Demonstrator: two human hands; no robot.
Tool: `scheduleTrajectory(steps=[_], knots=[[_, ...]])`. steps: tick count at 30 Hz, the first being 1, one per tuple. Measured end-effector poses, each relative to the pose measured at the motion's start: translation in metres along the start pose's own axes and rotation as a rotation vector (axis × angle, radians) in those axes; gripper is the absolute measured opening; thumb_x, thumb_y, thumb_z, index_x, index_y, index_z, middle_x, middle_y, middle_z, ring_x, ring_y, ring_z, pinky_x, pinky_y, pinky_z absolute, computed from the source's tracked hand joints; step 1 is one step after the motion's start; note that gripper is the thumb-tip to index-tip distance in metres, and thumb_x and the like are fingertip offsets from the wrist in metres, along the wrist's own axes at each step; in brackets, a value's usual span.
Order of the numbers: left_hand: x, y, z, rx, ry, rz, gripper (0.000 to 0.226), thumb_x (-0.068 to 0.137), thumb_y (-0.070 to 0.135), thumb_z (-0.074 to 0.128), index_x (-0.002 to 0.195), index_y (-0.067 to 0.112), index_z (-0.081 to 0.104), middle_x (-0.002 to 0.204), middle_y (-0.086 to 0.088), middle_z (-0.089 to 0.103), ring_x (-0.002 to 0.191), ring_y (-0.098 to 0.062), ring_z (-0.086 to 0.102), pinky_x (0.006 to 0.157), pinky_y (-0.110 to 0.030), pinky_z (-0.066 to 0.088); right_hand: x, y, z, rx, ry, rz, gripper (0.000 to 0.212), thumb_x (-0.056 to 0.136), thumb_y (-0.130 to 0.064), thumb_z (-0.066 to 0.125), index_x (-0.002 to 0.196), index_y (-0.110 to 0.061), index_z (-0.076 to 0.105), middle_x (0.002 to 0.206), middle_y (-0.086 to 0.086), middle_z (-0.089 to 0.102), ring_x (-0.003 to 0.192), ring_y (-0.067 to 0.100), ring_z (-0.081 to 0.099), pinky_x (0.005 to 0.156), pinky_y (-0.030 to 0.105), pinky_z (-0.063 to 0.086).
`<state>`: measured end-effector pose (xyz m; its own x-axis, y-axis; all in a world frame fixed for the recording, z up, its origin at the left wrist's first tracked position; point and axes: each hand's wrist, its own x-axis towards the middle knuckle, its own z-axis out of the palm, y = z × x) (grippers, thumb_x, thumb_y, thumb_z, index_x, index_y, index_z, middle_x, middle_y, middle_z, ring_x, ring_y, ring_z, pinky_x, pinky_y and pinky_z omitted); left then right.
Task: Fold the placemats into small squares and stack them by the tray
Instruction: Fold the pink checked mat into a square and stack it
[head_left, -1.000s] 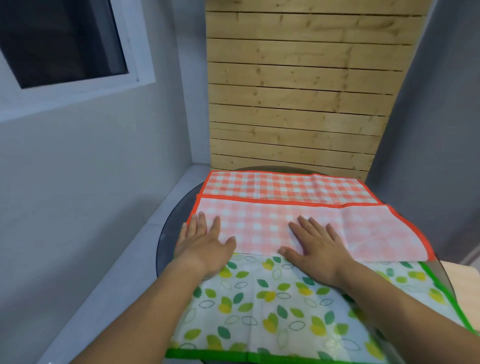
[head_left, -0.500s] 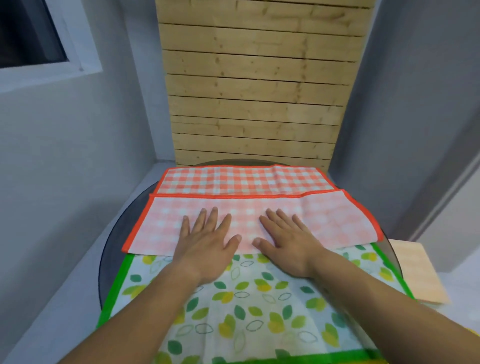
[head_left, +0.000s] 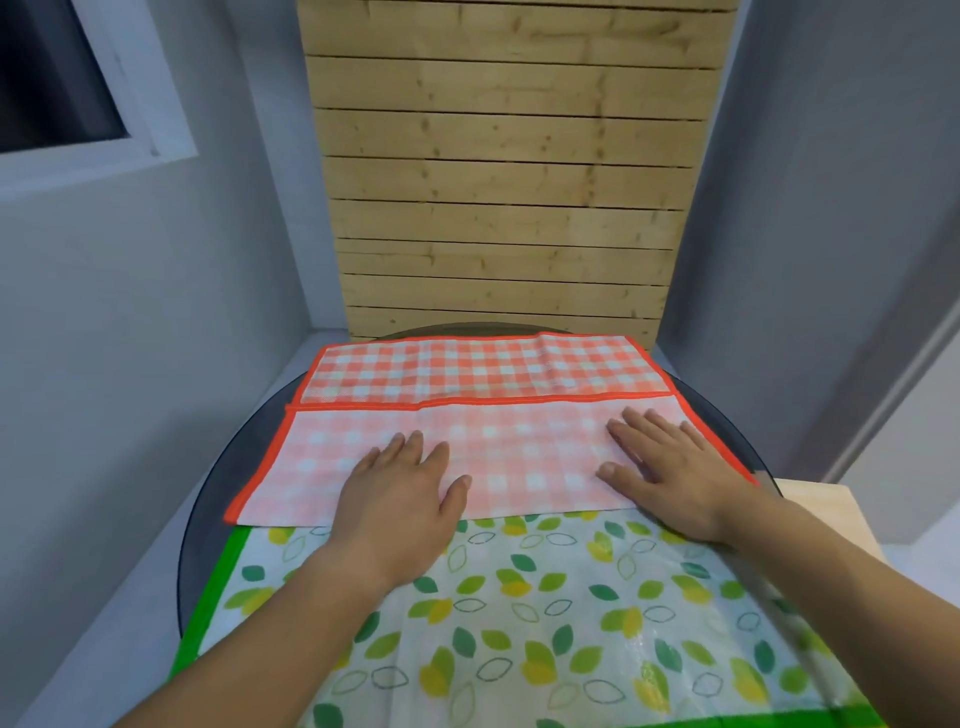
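The orange checked placemat (head_left: 483, 371) lies across the far half of a round dark table (head_left: 208, 525); its near part is folded over on itself, so a paler flap (head_left: 524, 457) shows its underside, and the flap's orange-bordered edge runs left to right along the middle of the mat; the folded near edge lies over the far edge of a leaf-patterned placemat (head_left: 545, 613), which is spread flat on the near half of the table with a green border at its left and near sides.

The left hand (head_left: 400, 493) lies flat on the flap a little left of its middle, fingers straight and close together, thumb out to the right, grasping nothing; the heel of this hand lies over the leaf-patterned placemat; the right hand (head_left: 670, 467) presses flat on the right end of the flap, fingers straight and slightly spread, pointing far and left, also grasping nothing; the two hands are well apart.

Beyond the table stands a panel of pale wooden slats (head_left: 509, 182) between grey walls; a window (head_left: 62, 78) shows at the far left; a pale wooden surface (head_left: 826, 514) shows just past the table's right rim.
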<state>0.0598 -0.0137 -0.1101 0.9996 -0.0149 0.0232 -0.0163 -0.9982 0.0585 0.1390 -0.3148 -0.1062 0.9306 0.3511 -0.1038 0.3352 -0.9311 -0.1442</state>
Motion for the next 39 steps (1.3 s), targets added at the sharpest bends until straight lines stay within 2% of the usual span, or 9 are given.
scheduleTrajectory(steps=[4,6,11,15,20,27,33,37,39], knots=[[-0.002,0.003,-0.004,0.031,0.023,-0.010,0.064,0.103,0.058,0.015,0.160,0.029,0.024,0.166,-0.002,0.027,0.153,-0.021,0.022,0.125,-0.040,0.018,-0.005,-0.026,-0.004,0.037,0.096,-0.089,0.075,0.093,-0.070,0.022,0.157,-0.032,0.011,0.165,-0.008,0.000,0.151,0.009,-0.007,0.123,0.037,-0.004],[-0.003,0.003,-0.005,0.039,-0.009,-0.017,0.067,0.103,0.060,0.012,0.160,0.028,0.020,0.167,-0.003,0.024,0.154,-0.022,0.018,0.126,-0.043,0.015,-0.008,-0.043,-0.002,0.074,0.078,-0.136,0.074,0.094,-0.070,0.024,0.157,-0.034,0.012,0.165,-0.009,0.002,0.151,0.009,-0.006,0.123,0.037,-0.003],[-0.004,0.004,-0.005,-0.027,-0.188,-0.081,0.078,0.097,0.071,0.006,0.162,0.029,0.000,0.170,-0.003,-0.009,0.156,-0.022,-0.012,0.124,-0.053,-0.007,-0.010,-0.063,0.015,0.036,0.013,-0.116,0.082,0.088,-0.076,0.014,0.157,-0.033,0.005,0.165,-0.009,-0.003,0.151,0.010,-0.007,0.123,0.039,-0.004],[-0.006,0.007,0.001,-0.054,-0.226,-0.111,0.080,0.094,0.074,0.005,0.160,0.032,-0.013,0.166,-0.001,-0.026,0.151,-0.020,-0.028,0.120,-0.057,-0.017,-0.006,-0.071,0.015,0.003,-0.014,-0.040,0.086,0.086,-0.079,0.012,0.158,-0.032,0.003,0.165,-0.008,-0.005,0.152,0.013,-0.008,0.123,0.044,-0.005],[-0.005,0.006,0.007,-0.063,-0.196,-0.129,0.086,0.091,0.080,0.007,0.160,0.033,-0.012,0.166,0.001,-0.025,0.151,-0.018,-0.028,0.120,-0.057,-0.016,0.000,-0.098,0.026,-0.038,-0.004,0.059,0.090,0.083,-0.083,0.007,0.157,-0.032,0.000,0.165,0.006,-0.010,0.151,0.028,-0.015,0.121,0.052,-0.006],[-0.017,-0.016,0.000,-0.121,-0.217,-0.171,0.089,0.088,0.084,0.014,0.159,0.037,-0.012,0.165,0.004,-0.026,0.150,-0.015,-0.029,0.119,-0.056,-0.020,0.001,-0.097,0.029,-0.068,0.013,0.068,0.092,0.079,-0.086,0.006,0.156,-0.036,0.000,0.165,0.004,-0.010,0.151,0.027,-0.013,0.122,0.051,-0.005],[-0.034,-0.055,-0.008,-0.211,-0.274,-0.255,0.065,0.105,0.054,0.015,0.158,0.034,-0.018,0.164,-0.001,-0.030,0.150,-0.020,-0.031,0.121,-0.053,-0.019,0.001,-0.097,0.028,-0.078,-0.001,0.069,0.099,0.072,-0.089,0.000,0.156,-0.037,-0.001,0.166,0.002,-0.008,0.152,0.025,-0.011,0.122,0.050,-0.002],[-0.041,-0.075,-0.012,-0.301,-0.223,-0.293,0.066,0.109,0.025,0.025,0.159,0.026,-0.018,0.166,-0.009,-0.024,0.153,-0.022,-0.024,0.125,-0.042,-0.012,0.000,-0.098,0.026,-0.089,-0.021,0.075,0.102,0.069,-0.090,-0.003,0.156,-0.037,-0.001,0.166,0.002,-0.007,0.152,0.026,-0.009,0.122,0.050,-0.002],[-0.048,-0.080,-0.014,-0.440,-0.145,-0.283,0.076,0.104,0.003,0.032,0.161,0.029,-0.010,0.168,-0.004,-0.017,0.154,-0.019,-0.019,0.124,-0.037,-0.008,0.001,-0.099,0.025,-0.094,-0.033,0.077,0.103,0.068,-0.090,-0.003,0.156,-0.037,-0.001,0.166,0.002,-0.007,0.152,0.027,-0.009,0.122,0.051,-0.002]])
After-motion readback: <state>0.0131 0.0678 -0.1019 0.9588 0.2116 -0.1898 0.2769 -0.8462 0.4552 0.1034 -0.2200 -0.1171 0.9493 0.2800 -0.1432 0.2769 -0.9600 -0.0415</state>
